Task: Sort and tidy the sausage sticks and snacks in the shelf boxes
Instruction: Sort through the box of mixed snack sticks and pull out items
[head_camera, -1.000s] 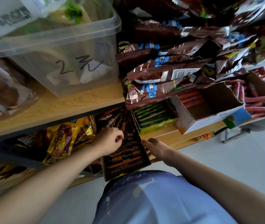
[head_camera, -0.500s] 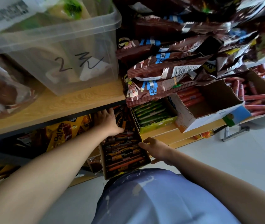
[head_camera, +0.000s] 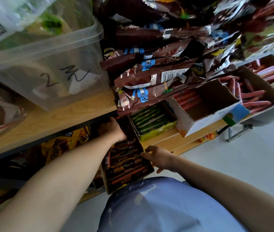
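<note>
A long cardboard box [head_camera: 147, 170] of dark-wrapped sausage sticks [head_camera: 126, 164] sticks out from the lower shelf, in front of my body. My left hand [head_camera: 113, 130] reaches deep into the box's far end under the wooden shelf board and lies on the sticks; its fingertips are in shadow. My right hand [head_camera: 160, 158] grips the box's right wall, thumb on the rim and fingers outside. A green box [head_camera: 158, 131] of green-wrapped snack sticks stands just right of it.
Above is a wooden shelf [head_camera: 49, 121] with a clear plastic bin [head_camera: 52, 52]. Brown snack bags [head_camera: 149, 77] are piled to the right over white-fronted cardboard boxes [head_camera: 208, 121] of red sausages [head_camera: 253, 97]. Yellow packets [head_camera: 62, 144] sit left of the box. White floor lies at the right.
My left hand has gone from the box's middle, where it was curled, to its far end under the shelf. The right hand has stayed on the box's right wall.
</note>
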Demonstrator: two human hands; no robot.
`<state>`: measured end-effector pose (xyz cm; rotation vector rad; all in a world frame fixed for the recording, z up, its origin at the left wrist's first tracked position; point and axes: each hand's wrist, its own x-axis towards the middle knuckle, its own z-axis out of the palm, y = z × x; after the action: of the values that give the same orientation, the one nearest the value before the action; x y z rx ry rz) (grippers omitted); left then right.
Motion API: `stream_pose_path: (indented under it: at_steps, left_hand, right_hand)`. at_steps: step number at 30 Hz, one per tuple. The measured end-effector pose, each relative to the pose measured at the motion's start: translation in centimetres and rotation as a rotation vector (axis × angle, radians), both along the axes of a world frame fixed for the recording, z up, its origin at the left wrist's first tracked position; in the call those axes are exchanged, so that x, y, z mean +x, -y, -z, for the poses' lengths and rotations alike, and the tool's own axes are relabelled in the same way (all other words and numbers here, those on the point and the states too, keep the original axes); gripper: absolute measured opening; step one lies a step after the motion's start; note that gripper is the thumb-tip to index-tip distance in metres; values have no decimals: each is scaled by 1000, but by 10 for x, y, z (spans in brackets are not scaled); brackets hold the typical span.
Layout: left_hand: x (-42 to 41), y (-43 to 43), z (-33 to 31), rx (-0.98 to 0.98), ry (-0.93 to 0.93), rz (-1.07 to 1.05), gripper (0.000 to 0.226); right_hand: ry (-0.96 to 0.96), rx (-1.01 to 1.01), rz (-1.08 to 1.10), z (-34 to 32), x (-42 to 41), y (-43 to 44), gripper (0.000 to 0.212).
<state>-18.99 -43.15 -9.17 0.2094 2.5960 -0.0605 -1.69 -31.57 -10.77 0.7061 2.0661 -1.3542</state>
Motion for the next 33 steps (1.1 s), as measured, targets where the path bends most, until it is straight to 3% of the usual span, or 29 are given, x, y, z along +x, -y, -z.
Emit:
stream_pose_path:
  at_steps: [4, 13, 15, 17, 19, 22, 25, 27, 30, 31, 33]
  left_hand:
    - [1, 2, 1, -41, -80, 35, 98]
    - [1, 10, -11, -108, -61, 130, 95]
    - [0, 17, -25, -96, 5, 168, 75]
    - [2, 29, -38, -40, 55, 178, 40]
    - [5, 47, -47, 16, 133, 150, 46]
    - [8, 79, -49, 189, 313, 55, 79]
    - [21, 101, -48, 362, 464, -41, 97]
    - [31, 107, -47, 475, 516, -115, 94]
    - [43, 117, -51, 725, 588, -313, 52]
    - [46, 124, -53, 821, 609, -398, 51]
    - [48, 140, -53, 1003, 633, -530, 78]
  right_hand:
    - [2, 10, -5, -1, 0, 2, 50]
    - [4, 47, -21, 0, 2, 1, 51]
    - [0, 38, -17, 1, 2, 0, 51]
    - [-2, 31, -12, 2, 1, 1, 50]
    - [-17, 39, -14, 2, 0, 2, 48]
    - [-44, 47, -10, 4, -2, 3, 50]
    - [-117, 18, 65, 4, -5, 5, 51]
    - [-228, 146, 103, 3, -9, 3, 48]
    - [-421, 431, -44, -13, -18, 2, 46]
    - [-478, 502, -141, -20, -23, 4, 46]
    - [-551, 546, -337, -37, -34, 14, 43]
